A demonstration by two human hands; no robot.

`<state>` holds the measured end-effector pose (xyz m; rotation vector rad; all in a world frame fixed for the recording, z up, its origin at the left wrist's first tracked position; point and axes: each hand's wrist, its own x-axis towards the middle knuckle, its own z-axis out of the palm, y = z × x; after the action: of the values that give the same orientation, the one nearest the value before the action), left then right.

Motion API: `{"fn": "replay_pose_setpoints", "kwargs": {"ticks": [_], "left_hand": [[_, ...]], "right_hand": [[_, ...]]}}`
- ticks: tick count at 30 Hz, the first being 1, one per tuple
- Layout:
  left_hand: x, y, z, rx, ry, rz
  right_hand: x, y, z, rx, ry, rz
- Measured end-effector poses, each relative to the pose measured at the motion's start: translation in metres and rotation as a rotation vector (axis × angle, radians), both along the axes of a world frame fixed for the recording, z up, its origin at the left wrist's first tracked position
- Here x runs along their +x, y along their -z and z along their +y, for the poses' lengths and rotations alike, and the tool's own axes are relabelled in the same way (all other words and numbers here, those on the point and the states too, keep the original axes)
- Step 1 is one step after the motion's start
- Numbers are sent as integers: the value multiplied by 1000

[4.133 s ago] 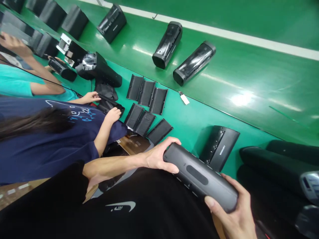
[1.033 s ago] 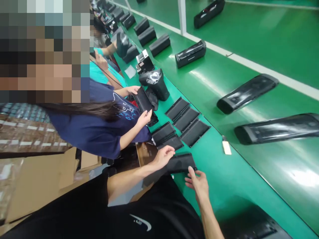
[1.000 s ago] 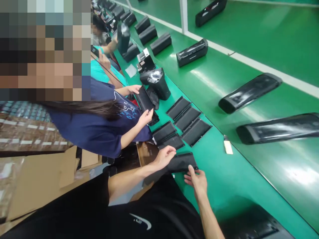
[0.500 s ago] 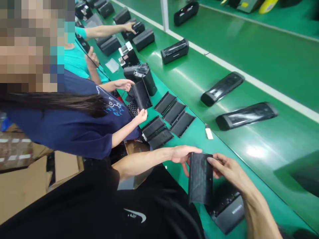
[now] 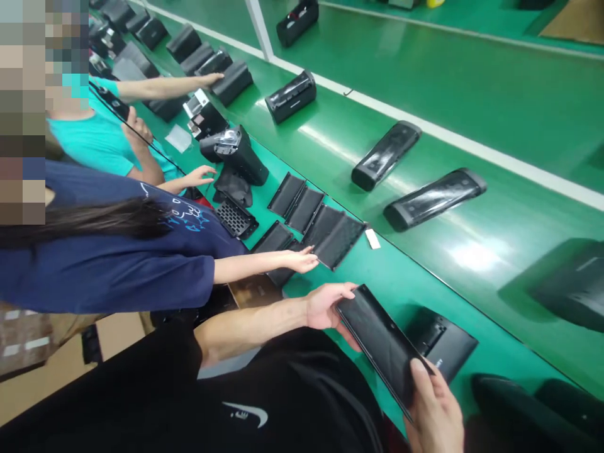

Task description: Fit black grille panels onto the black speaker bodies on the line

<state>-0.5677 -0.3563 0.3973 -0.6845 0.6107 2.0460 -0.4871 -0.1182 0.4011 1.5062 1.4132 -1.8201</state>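
Note:
Between my two hands I hold a thin black rectangular panel (image 5: pixel 377 340), tilted, with small holes along its rim. My left hand (image 5: pixel 328 308) grips its upper left end, thumb on the face and fingers beneath. At the lower right end, my right hand (image 5: pixel 434 402) has its thumb pressed on the face and its fingers round the edge. Just beyond the panel, a black casing (image 5: pixel 455 343) with pale lettering lies on the green bench (image 5: pixel 401 280), partly hidden by the panel.
Several similar black panels (image 5: pixel 306 211) lie to the left, where a co-worker's hand (image 5: pixel 302 259) touches one. A small white piece (image 5: pixel 372 238) lies near the bench edge. Long black cylindrical units (image 5: pixel 434 198) lie on the green belt (image 5: pixel 495 157). Dark rounded parts (image 5: pixel 519 409) are at lower right.
The panel has swung from upright to a slant toward lower right. My right hand has moved down to its lower end. The co-worker's panel has been set down beside the others.

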Motion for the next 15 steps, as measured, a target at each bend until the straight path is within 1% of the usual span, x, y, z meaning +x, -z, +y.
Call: {"fn": "replay_pose_setpoints", "kwargs": {"ticks": [1,4,6,11,15], "left_hand": [[-2,-2,0,-24,31,-7],[-6,-5,0,-122,121,-12],[-6,-5,0,-160,146,-12],[0,-3,2,-187,93,16],[2,-8,2,-180,89,7]], "right_hand": [[-4,1,1,-12,2,0],[-15,2,7,-57,-64,2],[-19,2,11,-72,-103,19],[-20,2,15,-72,-141,50],[-17,3,16,-65,-132,89]]}}
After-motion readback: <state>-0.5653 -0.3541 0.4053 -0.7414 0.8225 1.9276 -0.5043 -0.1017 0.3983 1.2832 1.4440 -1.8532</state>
